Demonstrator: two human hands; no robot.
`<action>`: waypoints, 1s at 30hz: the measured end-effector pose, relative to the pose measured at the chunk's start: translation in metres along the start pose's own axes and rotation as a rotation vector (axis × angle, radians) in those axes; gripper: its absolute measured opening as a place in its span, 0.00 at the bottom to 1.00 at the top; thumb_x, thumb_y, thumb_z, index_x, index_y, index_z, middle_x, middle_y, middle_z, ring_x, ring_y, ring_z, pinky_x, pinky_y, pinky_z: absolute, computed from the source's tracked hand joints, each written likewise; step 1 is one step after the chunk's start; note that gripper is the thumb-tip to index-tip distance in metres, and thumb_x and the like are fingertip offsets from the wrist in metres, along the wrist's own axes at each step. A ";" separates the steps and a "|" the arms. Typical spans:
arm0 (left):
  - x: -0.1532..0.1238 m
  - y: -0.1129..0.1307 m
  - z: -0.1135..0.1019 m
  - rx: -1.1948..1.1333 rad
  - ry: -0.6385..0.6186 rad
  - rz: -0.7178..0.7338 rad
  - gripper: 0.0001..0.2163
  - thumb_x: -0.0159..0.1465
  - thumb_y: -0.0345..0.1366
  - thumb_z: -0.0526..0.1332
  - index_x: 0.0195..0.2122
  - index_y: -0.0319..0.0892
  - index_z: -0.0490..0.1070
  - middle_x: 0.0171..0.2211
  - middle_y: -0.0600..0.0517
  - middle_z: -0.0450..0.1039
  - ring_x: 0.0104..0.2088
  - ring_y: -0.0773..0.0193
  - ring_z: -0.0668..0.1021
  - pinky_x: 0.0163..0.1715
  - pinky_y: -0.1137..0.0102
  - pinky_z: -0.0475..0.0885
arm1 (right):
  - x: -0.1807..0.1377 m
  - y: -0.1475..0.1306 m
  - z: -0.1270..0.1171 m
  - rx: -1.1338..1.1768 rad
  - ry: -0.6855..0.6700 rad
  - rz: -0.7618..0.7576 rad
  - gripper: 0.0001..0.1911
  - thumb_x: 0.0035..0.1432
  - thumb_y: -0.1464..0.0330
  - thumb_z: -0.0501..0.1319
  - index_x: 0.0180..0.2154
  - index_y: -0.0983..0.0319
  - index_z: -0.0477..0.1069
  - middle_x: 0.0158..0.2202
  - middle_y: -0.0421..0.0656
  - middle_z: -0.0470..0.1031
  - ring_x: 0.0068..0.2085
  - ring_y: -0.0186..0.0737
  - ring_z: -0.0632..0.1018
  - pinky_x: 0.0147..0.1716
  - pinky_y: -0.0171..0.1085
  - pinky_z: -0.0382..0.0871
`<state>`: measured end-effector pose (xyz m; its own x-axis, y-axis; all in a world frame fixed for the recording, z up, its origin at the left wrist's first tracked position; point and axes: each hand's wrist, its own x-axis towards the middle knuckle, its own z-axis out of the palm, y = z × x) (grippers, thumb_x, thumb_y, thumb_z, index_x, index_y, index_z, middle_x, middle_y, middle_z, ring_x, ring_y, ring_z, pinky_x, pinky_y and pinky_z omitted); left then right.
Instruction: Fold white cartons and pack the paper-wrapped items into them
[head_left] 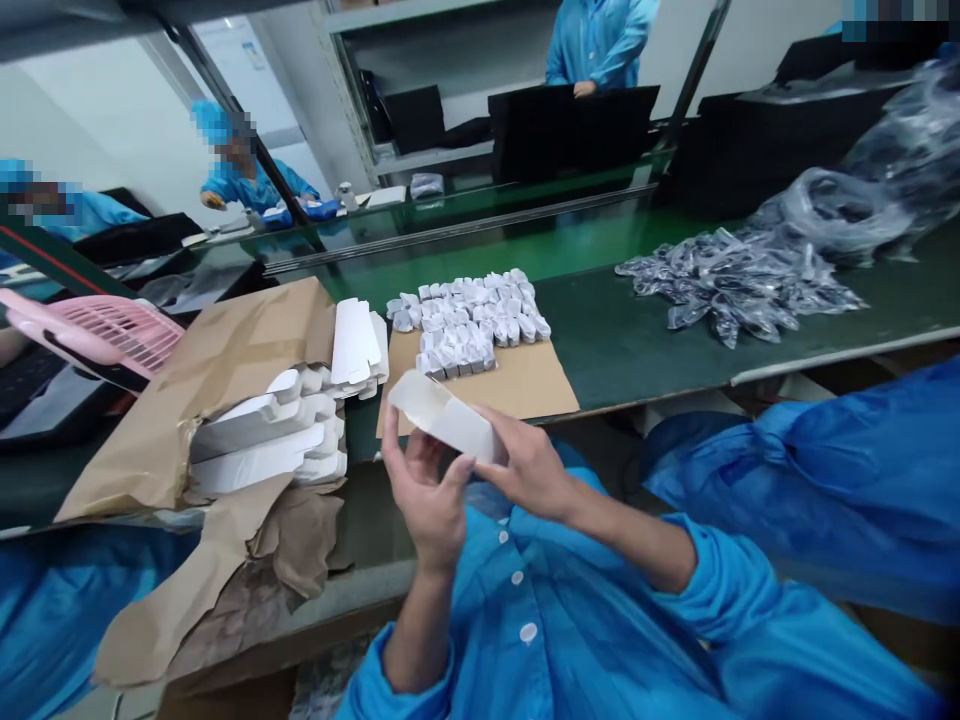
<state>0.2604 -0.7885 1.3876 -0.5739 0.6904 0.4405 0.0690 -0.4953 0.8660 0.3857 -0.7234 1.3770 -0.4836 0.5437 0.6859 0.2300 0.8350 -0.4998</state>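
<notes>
White box (442, 418): right hand (532, 465) is covering its near end; left hand (427, 495) is hiding part of its lower side.
Flat white cartons (259, 445): brown paper (225, 370) is wrapping over their left ends.
Small white pieces (469, 320): showing too small to identify.
Bagged items (739, 280): contents are blurring behind glare.
Pink basket (97, 335): left edge is cutting it off.
Standing person (596, 40): top edge is cropping above the chest.

Head camera looks down, close over white box (448, 418)

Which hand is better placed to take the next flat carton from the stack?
Probably left: left hand and right hand both hold the open carton, but the stack lies nearer the left.
</notes>
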 end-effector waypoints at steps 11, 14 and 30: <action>0.052 -0.048 -0.034 0.307 0.181 0.060 0.35 0.51 0.47 0.73 0.58 0.47 0.62 0.52 0.45 0.71 0.45 0.56 0.78 0.40 0.68 0.76 | 0.078 0.019 0.016 0.315 -0.155 -0.040 0.28 0.63 0.62 0.63 0.62 0.57 0.62 0.54 0.48 0.75 0.52 0.42 0.77 0.50 0.40 0.75; 0.073 -0.055 -0.041 0.345 0.156 0.131 0.35 0.49 0.46 0.74 0.57 0.48 0.65 0.52 0.47 0.69 0.48 0.56 0.77 0.43 0.69 0.75 | 0.091 0.026 0.031 0.304 -0.173 -0.059 0.35 0.60 0.60 0.66 0.65 0.58 0.58 0.57 0.49 0.73 0.53 0.41 0.77 0.47 0.37 0.77; 0.065 -0.069 0.001 0.553 0.037 0.360 0.28 0.50 0.53 0.72 0.47 0.45 0.69 0.41 0.51 0.72 0.40 0.59 0.78 0.41 0.66 0.74 | 0.082 0.073 -0.007 0.417 -0.335 -0.100 0.32 0.54 0.72 0.62 0.60 0.57 0.60 0.52 0.44 0.76 0.43 0.38 0.80 0.43 0.35 0.75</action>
<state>0.2190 -0.7088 1.3571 -0.4631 0.5089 0.7256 0.6654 -0.3411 0.6640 0.3691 -0.6178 1.4007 -0.7440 0.3500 0.5693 -0.1526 0.7404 -0.6546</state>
